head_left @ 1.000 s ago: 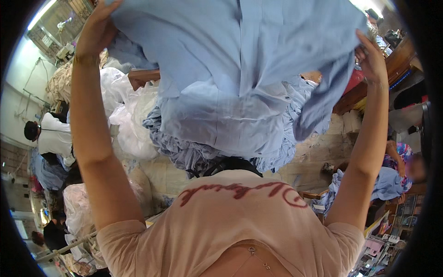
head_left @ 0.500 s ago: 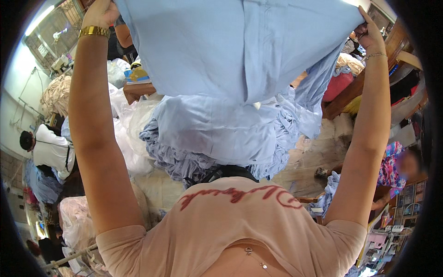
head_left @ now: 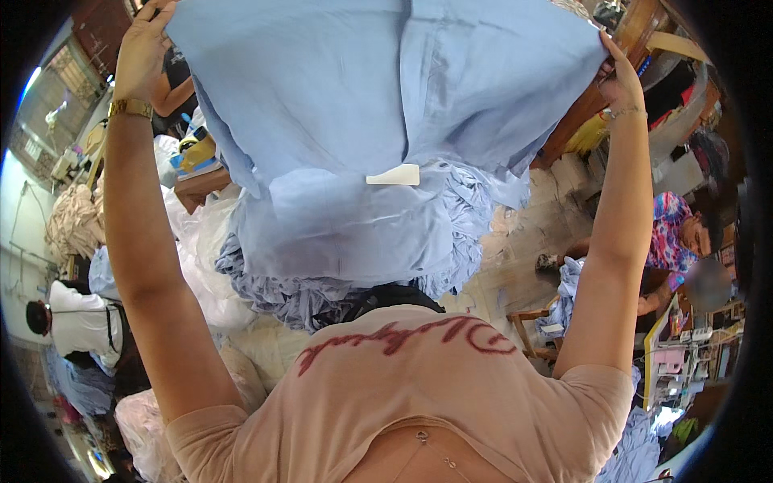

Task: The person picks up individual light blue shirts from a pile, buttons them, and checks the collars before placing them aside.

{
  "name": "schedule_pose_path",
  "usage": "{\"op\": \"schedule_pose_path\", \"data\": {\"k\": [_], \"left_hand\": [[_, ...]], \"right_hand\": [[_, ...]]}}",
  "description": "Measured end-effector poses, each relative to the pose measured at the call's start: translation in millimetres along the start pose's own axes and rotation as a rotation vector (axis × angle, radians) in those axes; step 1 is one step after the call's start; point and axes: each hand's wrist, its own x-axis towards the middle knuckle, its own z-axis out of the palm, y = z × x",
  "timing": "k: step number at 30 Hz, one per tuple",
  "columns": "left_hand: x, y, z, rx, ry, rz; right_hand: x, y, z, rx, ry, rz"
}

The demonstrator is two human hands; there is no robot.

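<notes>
A light blue garment (head_left: 322,88) hangs spread out between my raised hands, with a seam or fold running down its middle. My left hand (head_left: 143,60) pinches its upper left corner, and my right hand (head_left: 618,84) grips the right corner. Whether it is a shirt or another kind of garment I cannot tell. A small white tag (head_left: 392,175) shows near its lower edge. Below and behind it, a pile of similar blue garments (head_left: 346,233) lies in front of me, the top one lying fairly flat.
White plastic sheeting (head_left: 205,258) is left of the pile, beside a wooden block (head_left: 201,187) carrying a blue-and-yellow object. A person in white (head_left: 84,322) stands far left; another in a colourful top (head_left: 672,229) is at the right. A beige cloth heap (head_left: 76,213) lies farther left.
Both hands have come lower and slightly left with the garment. Its front now hangs differently, and the white tag shows fully at its lower edge.
</notes>
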Motion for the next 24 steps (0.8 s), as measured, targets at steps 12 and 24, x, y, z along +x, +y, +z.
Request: {"op": "schedule_pose_path", "data": {"k": [12, 24], "left_hand": [[38, -61, 118, -0.094, -0.222, -0.286], [-35, -41, 288, 0.15, -0.232, -0.213]], "right_hand": [[33, -21, -117, -0.092, 0.112, 0.086], [43, -9, -258, -0.201, 0.266, 0.119]]}}
